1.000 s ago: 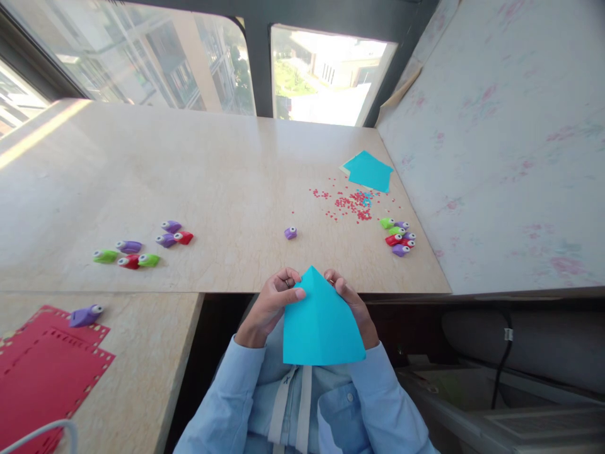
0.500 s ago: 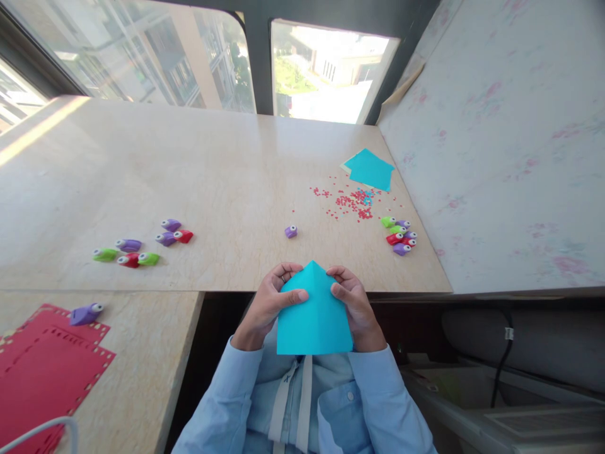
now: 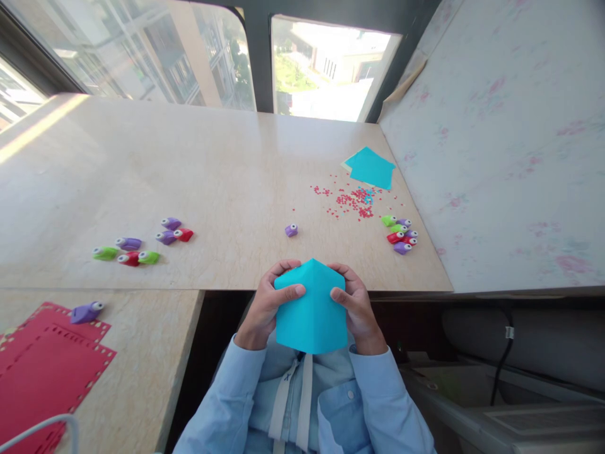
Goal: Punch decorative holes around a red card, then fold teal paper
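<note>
A blue sheet of paper, creased down its middle, is held up in front of my chest between both hands. My left hand grips its left side, thumb on the near face and fingers behind. On the right side my right hand has the same grip, its fingers mostly hidden by the paper. Beyond the paper lies a small purple craft punch with a white knob like an eye. Red and blue confetti bits are scattered farther back to the right, below a small stack of blue paper.
A cluster of coloured punches sits by the right wall. More punches lie at left. On the side table, red sheets with punched edges lie under another purple punch. A white cable crosses the lower left corner.
The blue paper's sides have bent back, so it now folds more sharply along the middle crease. My thumbs still press its near face. Everything on the tables is unmoved.
</note>
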Motion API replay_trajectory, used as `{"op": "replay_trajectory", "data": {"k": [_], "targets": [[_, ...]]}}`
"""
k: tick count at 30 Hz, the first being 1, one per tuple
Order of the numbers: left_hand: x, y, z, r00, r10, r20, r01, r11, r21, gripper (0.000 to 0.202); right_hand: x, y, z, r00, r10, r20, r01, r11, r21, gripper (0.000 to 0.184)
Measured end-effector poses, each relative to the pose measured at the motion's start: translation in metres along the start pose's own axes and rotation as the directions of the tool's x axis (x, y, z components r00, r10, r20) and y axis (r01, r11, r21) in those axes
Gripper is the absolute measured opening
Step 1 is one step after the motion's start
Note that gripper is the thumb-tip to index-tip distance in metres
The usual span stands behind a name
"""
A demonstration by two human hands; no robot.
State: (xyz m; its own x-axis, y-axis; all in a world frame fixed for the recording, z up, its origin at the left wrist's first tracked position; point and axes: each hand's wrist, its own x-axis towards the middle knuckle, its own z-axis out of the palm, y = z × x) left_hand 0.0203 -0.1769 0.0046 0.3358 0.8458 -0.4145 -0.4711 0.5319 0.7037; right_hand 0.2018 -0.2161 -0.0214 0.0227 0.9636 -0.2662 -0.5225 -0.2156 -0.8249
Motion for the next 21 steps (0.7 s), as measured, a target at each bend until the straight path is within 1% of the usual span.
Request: {"op": "replay_trajectory", "data": {"k": [3, 5, 7, 9, 11, 14, 18, 21], "targets": [[-0.001, 0.000, 0.001, 1.000, -0.005, -0.021, 0.005, 1.000, 0.008, 0.056, -0.001, -0.001, 0.001, 0.999, -0.010, -0.031, 0.009, 1.000, -0.007, 0.047], [0.000, -0.002, 0.001, 1.000, 0.003, -0.030, -0.002, 0.999, 0.037, 0.057, -0.001, 0.000, 0.002, 0.996, -0.026, -0.086, 0.024, 0.999, -0.025, 0.042], [0.001, -0.004, 0.000, 0.999, 0.030, -0.043, -0.025, 0.994, 0.104, 0.056, -0.002, 0.001, 0.002, 0.987, -0.039, -0.154, 0.032, 0.998, -0.046, 0.036], [0.004, -0.005, -0.003, 0.993, 0.098, -0.066, -0.082, 0.972, 0.222, 0.051, -0.002, 0.001, 0.002, 0.976, -0.047, -0.212, 0.034, 0.997, -0.065, 0.032], [0.006, -0.007, -0.007, 0.978, 0.195, -0.078, -0.156, 0.923, 0.351, 0.043, -0.002, 0.000, 0.001, 0.967, -0.050, -0.250, 0.034, 0.997, -0.070, 0.032], [0.009, -0.007, -0.013, 0.955, 0.292, -0.049, -0.236, 0.852, 0.467, 0.035, -0.002, -0.003, -0.001, 0.961, -0.046, -0.273, 0.028, 0.997, -0.068, 0.032], [0.010, -0.005, -0.018, 0.951, 0.310, 0.023, -0.271, 0.789, 0.551, 0.032, -0.002, -0.006, -0.001, 0.954, -0.065, -0.294, 0.040, 0.995, -0.089, 0.029], [0.008, -0.004, -0.016, 0.946, 0.318, 0.061, -0.285, 0.727, 0.624, 0.033, -0.002, -0.008, 0.000, 0.945, -0.067, -0.320, 0.047, 0.996, -0.070, 0.028]]}}
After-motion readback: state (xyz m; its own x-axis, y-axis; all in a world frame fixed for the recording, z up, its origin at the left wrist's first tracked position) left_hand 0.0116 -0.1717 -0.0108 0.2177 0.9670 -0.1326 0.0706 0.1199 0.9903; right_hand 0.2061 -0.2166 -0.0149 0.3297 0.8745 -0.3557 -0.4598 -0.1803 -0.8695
